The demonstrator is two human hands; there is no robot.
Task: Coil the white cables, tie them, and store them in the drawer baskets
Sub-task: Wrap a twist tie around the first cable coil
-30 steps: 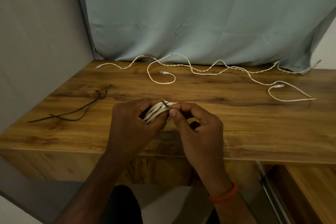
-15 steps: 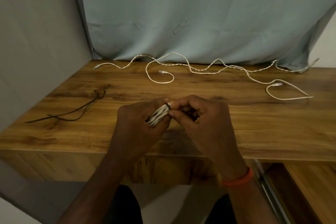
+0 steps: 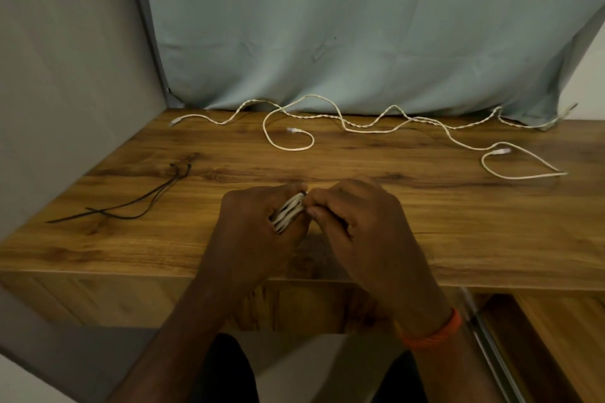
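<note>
- The wooden table (image 3: 458, 222) carries everything; both hands are above its near edge, near the middle.
- Two loose white cables (image 3: 376, 131) lie along the far edge, partly twisted together, well apart from the hands.
- The left hand (image 3: 252, 226), back upward, curls its fingers round one coiled white cable (image 3: 289, 211) and holds it tilted.
- The right hand (image 3: 357, 216), fingers bent, pinches the upper end of this coil.
- Black ties (image 3: 140, 203), at least two, lie at the left.
- One orange band (image 3: 432, 334) sits on the right wrist.

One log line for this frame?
stage: tying; left hand: grips coiled white cable bundle; right hand: pinches thin black tie at bundle; loose white cables: on wooden desk
</note>
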